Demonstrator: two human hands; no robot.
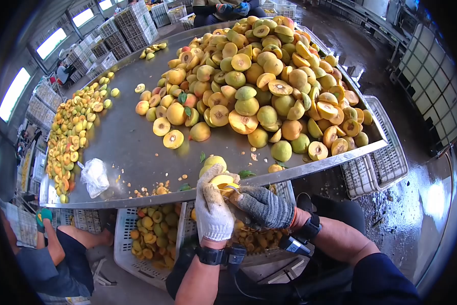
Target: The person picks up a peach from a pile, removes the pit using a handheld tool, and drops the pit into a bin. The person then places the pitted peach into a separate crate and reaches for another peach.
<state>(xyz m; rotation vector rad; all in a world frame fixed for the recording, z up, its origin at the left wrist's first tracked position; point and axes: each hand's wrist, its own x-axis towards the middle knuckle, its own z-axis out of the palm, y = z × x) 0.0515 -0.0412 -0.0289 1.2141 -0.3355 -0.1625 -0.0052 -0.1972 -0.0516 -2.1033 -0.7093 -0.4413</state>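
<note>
My left hand [211, 206], in a white knit glove, is closed around a cut yellow peach half [221, 180] at the near edge of the table. Beyond its fingertips shows another yellow-green peach piece [214, 161]. My right hand [265, 206], in a grey knit glove, is closed on a small curved metal blade [232, 188] that meets the peach half; its handle is hidden in the glove. Past both hands, a large heap of halved peaches [249, 86] covers the metal table [122, 127]. Scraps and leaves lie along the near edge.
More peach halves [73, 137] line the table's left side, near a crumpled plastic bag [94, 177]. Below the edge stands a white crate [124, 244] of peach pieces. Stacked crates [376, 157] are at right. Other people sit across the table [228, 9] and at lower left [61, 259].
</note>
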